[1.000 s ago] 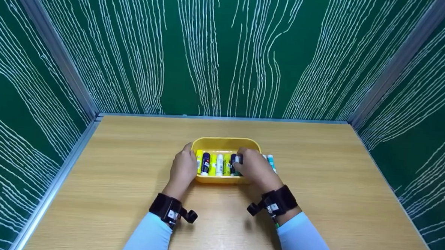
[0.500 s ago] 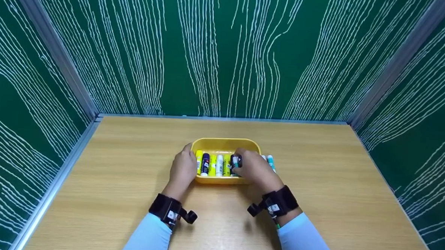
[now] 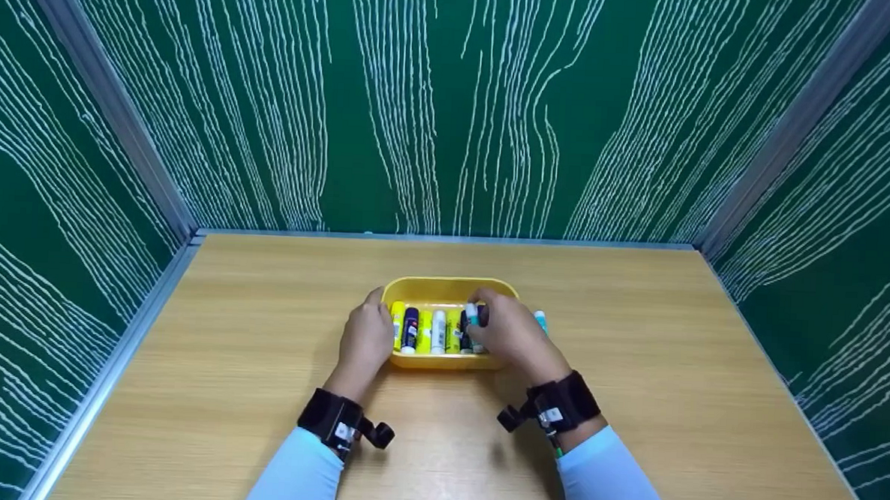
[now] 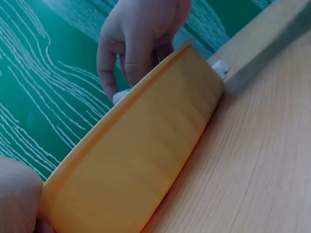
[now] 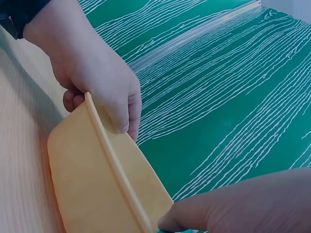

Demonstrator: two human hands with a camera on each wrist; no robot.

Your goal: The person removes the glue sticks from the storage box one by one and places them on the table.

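Note:
A yellow tray (image 3: 448, 361) holds a row of glue sticks, among them a white one (image 3: 439, 332) and a dark purple one (image 3: 410, 329). My left hand (image 3: 367, 331) grips the tray's left end, with the thumb and fingers around the rim in the right wrist view. Over the right end, my right hand (image 3: 515, 330) pinches a pale-capped glue stick (image 3: 473, 314) between thumb and fingers; the left wrist view shows its white end (image 4: 120, 96) above the rim. The hand covers the row's right part.
Just outside the tray's right end, a teal-capped stick (image 3: 541, 319) lies partly hidden behind the right hand. The wooden table (image 3: 263, 295) is bordered by green walls (image 3: 450, 130) with white wavy lines and by metal rails (image 3: 111, 325).
A pale-capped stick now shows at my right fingertips, where a dark one showed before. The right hand has shifted slightly, and one fewer stick shows beyond the tray. The left hand stays put.

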